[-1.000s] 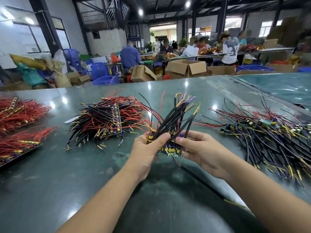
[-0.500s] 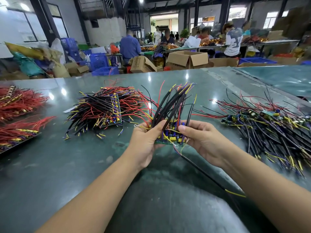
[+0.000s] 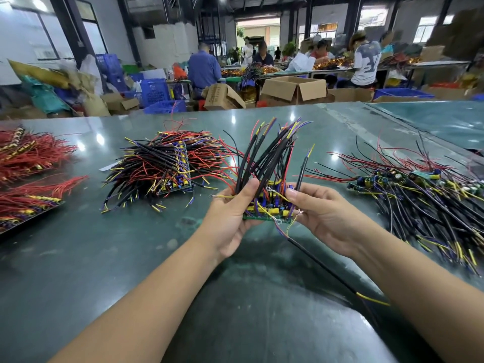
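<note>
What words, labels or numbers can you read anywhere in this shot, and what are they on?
No text is readable.
Dark print on the tipped cardboard box: too blurred to read.
Large dark marks on the white shirt at the far table: too blurred to read.
Any markings on the circuit board held by the left hand and right hand: too small to read.

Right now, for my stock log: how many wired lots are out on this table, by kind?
Red-wire batches: 2
Black-and-red wired stack: 1
Loose wired pile: 1
Wired board held by left hand and right hand: 1
Total: 5
</note>
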Demonstrator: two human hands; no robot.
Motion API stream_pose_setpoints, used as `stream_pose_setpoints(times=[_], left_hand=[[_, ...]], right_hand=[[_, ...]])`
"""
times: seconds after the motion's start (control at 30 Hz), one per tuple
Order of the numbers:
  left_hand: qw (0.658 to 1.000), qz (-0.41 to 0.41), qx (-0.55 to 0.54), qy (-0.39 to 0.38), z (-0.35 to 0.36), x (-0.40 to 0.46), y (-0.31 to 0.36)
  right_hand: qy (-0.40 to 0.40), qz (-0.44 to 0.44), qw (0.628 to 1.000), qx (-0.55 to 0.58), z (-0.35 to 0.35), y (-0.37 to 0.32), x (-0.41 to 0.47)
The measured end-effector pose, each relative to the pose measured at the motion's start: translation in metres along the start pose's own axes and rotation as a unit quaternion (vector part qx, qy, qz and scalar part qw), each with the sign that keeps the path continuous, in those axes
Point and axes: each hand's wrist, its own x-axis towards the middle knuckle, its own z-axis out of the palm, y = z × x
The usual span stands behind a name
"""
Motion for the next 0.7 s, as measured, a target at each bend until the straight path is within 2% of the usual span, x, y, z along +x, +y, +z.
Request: stream_pose_setpoints(times=[0.27, 0.43, 0.7], left_hand=[[1.0, 0.008, 0.011, 0.014, -0.003, 0.0035, 0.0011], [0.998, -0.001, -0.058, 0.01, 0.0012, 0.0034, 0.0048], [0.999, 0.041, -0.012, -0.002, -0.0004, 0.0027, 0.0029]], right_hand=[[0.009, -0.014, 0.999, 0.032, 0.0045, 0.0045, 0.0004], [-0.016, -0.015, 0.996, 0.091, 0.008, 0.0027, -0.0004], [-0.026, -0.004, 0.998, 0.059, 0.0023, -0.0035, -0.0022]])
